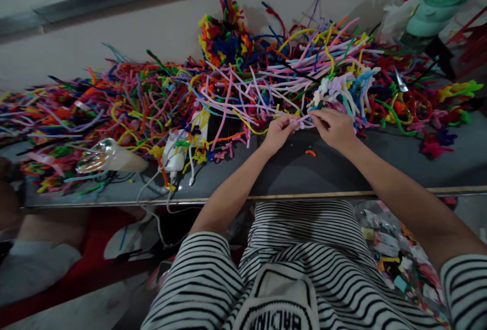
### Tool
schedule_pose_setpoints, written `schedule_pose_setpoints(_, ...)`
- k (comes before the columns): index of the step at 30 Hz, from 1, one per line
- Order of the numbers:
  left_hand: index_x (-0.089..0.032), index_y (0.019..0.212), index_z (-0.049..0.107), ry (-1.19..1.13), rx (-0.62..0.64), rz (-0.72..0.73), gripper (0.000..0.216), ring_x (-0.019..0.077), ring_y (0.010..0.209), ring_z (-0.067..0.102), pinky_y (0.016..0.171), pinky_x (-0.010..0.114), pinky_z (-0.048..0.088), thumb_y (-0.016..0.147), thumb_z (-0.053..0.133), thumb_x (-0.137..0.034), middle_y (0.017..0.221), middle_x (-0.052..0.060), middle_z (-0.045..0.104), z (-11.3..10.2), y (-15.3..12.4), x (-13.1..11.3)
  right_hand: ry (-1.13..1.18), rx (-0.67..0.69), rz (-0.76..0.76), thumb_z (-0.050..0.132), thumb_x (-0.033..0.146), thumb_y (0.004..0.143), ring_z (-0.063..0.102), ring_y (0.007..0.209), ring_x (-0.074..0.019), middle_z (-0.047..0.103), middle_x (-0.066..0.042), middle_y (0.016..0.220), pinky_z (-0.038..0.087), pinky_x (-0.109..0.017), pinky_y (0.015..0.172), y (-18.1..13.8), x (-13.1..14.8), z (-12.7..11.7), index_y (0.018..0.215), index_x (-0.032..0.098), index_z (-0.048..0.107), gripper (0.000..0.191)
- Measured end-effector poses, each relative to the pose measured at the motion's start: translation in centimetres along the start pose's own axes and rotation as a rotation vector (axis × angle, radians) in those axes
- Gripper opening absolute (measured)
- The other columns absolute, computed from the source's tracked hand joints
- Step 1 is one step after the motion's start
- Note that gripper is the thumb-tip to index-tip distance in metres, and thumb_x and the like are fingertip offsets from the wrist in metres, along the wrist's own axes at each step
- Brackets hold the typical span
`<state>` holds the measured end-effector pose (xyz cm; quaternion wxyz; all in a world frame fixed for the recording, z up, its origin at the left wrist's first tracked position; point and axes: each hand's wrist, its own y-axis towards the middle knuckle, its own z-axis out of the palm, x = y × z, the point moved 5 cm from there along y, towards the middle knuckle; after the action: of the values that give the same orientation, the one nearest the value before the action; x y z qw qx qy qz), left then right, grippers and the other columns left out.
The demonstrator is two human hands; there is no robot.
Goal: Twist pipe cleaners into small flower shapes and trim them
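My left hand [279,131] and my right hand [332,125] meet over the dark table [304,173], both pinched on a small pale lilac pipe-cleaner piece [302,123] between them. Just beyond my right hand lies a bunch of white, lilac and light blue pipe-cleaner shapes [342,88]. A wide heap of many-coloured pipe cleaners [213,86] covers the table behind my hands. A short orange scrap [310,152] lies on the table near my wrists.
A clear plastic-wrapped object [108,156] lies at the left, next to a white glue gun with its cable [175,155]. Scissors [400,82] rest in the pile at right. A green container [433,10] stands at the far right. Litter covers the floor at right.
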<state>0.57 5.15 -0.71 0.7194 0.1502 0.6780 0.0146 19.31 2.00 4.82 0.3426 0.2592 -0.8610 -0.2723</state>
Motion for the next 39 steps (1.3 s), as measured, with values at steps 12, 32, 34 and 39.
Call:
schedule_pose_setpoints(12,-0.018,0.099,0.084,0.029,0.359,-0.063,0.054,0.0058,0.052,0.046,0.05,0.021,0.036,0.073,0.084,-0.065,0.07,0.003,0.075,2.5,-2.8,-3.5,0.268,0.036,0.085,0.06,0.05,0.098,0.073,0.089,-0.0243,0.08,-0.009,0.097,0.055,-0.039,0.084,-0.2,0.5,0.4,0.097,0.024,0.081,0.034)
schedule_pose_setpoints(32,-0.025,0.111,0.082,0.082,-0.096,0.077,0.04,0.011,0.058,0.057,0.058,0.025,0.048,0.083,0.079,-0.054,0.06,-0.004,0.063,0.7,-1.7,-1.1,0.577,0.118,0.315,0.073,0.068,0.081,0.061,0.07,-0.0169,0.074,-0.005,0.081,0.047,-0.031,0.067,-0.4,0.6,2.3,0.088,0.02,0.082,0.049)
schedule_pose_setpoints(34,-0.026,0.117,0.08,0.094,-0.04,0.085,0.041,0.008,0.048,0.046,0.051,0.024,0.041,0.087,0.075,-0.054,0.054,-0.006,0.055,0.9,-1.6,-0.8,0.574,0.085,0.349,0.073,0.069,0.08,0.055,0.062,-0.0144,0.069,-0.003,0.071,0.042,-0.029,0.06,-0.4,0.2,2.4,0.084,0.02,0.082,0.05)
schedule_pose_setpoints(39,-0.025,0.134,0.071,0.117,0.148,0.111,0.052,0.011,0.062,0.058,0.063,0.025,0.049,0.091,0.071,-0.054,0.076,0.0,0.071,1.4,-1.1,-0.3,0.467,0.027,0.385,0.072,0.065,0.083,0.045,0.057,-0.0123,0.058,0.0,0.06,0.033,-0.028,0.056,-0.3,-1.1,2.3,0.075,0.018,0.079,0.048)
